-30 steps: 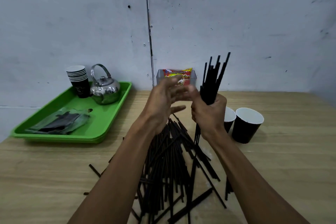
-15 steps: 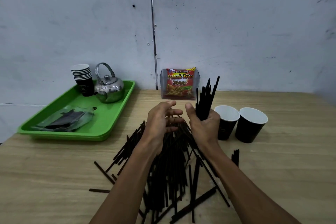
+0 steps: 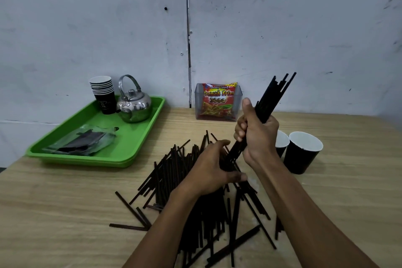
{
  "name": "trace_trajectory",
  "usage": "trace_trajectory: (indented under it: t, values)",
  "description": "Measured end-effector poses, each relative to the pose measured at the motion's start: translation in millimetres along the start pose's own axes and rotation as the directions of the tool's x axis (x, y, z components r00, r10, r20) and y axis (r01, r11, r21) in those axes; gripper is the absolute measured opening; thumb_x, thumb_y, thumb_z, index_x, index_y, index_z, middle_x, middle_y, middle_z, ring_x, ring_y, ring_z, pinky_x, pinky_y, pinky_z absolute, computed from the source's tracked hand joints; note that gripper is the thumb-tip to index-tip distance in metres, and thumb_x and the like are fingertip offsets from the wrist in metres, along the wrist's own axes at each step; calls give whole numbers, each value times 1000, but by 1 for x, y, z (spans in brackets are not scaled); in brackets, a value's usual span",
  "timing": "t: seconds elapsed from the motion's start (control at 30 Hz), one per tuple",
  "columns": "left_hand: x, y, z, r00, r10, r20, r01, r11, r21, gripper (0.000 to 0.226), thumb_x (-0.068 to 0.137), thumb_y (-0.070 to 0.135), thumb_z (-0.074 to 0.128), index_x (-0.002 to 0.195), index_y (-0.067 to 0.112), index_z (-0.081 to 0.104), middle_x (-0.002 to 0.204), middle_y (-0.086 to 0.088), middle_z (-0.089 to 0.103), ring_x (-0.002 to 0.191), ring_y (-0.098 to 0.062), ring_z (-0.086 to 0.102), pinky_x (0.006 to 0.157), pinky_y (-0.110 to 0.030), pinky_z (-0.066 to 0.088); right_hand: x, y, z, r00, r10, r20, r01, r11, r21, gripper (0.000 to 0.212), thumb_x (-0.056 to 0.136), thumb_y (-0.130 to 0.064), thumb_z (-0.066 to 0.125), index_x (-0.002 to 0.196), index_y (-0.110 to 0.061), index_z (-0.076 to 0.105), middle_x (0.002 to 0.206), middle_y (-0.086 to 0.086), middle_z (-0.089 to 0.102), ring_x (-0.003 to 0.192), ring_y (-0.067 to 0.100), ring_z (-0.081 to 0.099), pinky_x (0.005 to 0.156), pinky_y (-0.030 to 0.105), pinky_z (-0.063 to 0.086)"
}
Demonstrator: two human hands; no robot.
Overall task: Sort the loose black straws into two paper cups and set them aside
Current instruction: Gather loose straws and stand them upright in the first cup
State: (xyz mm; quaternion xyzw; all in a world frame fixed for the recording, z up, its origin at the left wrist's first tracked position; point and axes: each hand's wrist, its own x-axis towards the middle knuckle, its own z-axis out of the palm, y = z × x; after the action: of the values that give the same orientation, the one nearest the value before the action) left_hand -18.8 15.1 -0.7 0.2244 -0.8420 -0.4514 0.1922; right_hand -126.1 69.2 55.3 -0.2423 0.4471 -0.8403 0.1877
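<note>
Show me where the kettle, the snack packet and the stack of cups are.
kettle [image 3: 134, 107], head view, on its shiny round body.
snack packet [image 3: 218, 100], head view, on its red printed front.
stack of cups [image 3: 106, 99], head view, on the black side of the lowest cup.

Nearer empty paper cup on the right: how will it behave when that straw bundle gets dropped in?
Probably tippy: the paper cup stands empty and narrows toward its base. The bundle held by the right hand looks much longer than the cup is tall, so straws would likely lean on the rim and lever it. It likely slides easily on the smooth table.
</note>
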Motion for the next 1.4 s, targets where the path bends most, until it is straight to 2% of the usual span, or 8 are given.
trace_trajectory:
  t: [0.13, 0.23, 0.37, 0.6, 0.73, 0.93, 1.1, 1.4]
  values:
    - [4, 8, 5, 998, -8, -64, -17, 923, -385, 51, 79, 6, 68, 128, 14, 55, 102, -17, 70, 83, -21, 65, 76, -42, 55, 0, -1, 5, 987, 161, -7, -157, 969, 192, 41, 90, -28, 68, 62, -15, 41, 49, 0, 34, 37, 10, 32, 36, 19, 26]
    - [5, 13, 7, 996, -23, -86, -32, 808, -588, 57, 68, -11, 56, 119, 13, 60, 100, -32, 65, 81, -33, 61, 78, -63, 51, -1, 1, 9, 976, 216, -13, -205, 941, 270, 45, 90, -29, 68, 60, -15, 38, 49, -1, 33, 36, 10, 32, 36, 18, 26]
    - [1, 9, 2, 1000, -21, -15, 3, 692, -722, 71, 57, -13, 60, 123, 13, 58, 95, -18, 65, 81, -23, 66, 75, -43, 52, -1, -3, 10, 975, 224, -11, -211, 931, 299, 47, 91, -31, 67, 60, -14, 36, 47, -2, 31, 34, 8, 29, 35, 16, 23]
    - [4, 15, -8, 911, -412, -8, 65, 163, -984, 49, 89, 47, 49, 116, 7, 61, 100, -19, 73, 95, -32, 66, 90, -44, 49, 5, -23, 24, 978, 209, -9, -185, 884, 429, 43, 92, -31, 65, 62, -16, 38, 46, -3, 32, 33, 7, 29, 35, 15, 23]
    - [10, 26, -6, 909, -386, 158, 138, -80, -987, 66, 91, 60, 39, 113, 2, 61, 84, -21, 73, 83, -34, 70, 75, -44, 55, 3, -26, 34, 982, 190, 4, -170, 870, 464, 42, 95, -30, 62, 63, -16, 39, 46, -4, 32, 33, 7, 29, 36, 14, 22]
    - [7, 18, -9, 879, -457, 134, 166, 31, -986, 62, 93, 56, 37, 115, 5, 62, 99, -20, 74, 99, -34, 69, 83, -41, 51, 9, -45, 32, 984, 174, 32, -166, 840, 516, 41, 97, -33, 56, 64, -16, 38, 44, -5, 32, 32, 6, 29, 33, 15, 21]
    - [2, 27, -8, 912, -363, 192, 165, -103, -981, 69, 93, 59, 35, 120, 2, 61, 113, -26, 70, 102, -40, 68, 88, -47, 52, 14, -52, 36, 985, 168, 40, -162, 817, 554, 42, 98, -34, 55, 64, -16, 38, 44, -5, 32, 32, 6, 29, 33, 15, 21]
    - [8, 37, -25, 908, -367, 201, 131, -207, -969, 66, 96, 52, 38, 121, -4, 58, 115, -34, 65, 102, -46, 66, 84, -49, 57, 1, -55, 40, 999, 35, 34, -42, 968, 249, 43, 92, -28, 66, 62, -16, 37, 45, -3, 37, 38, 12, 41, 40, 19, 31]
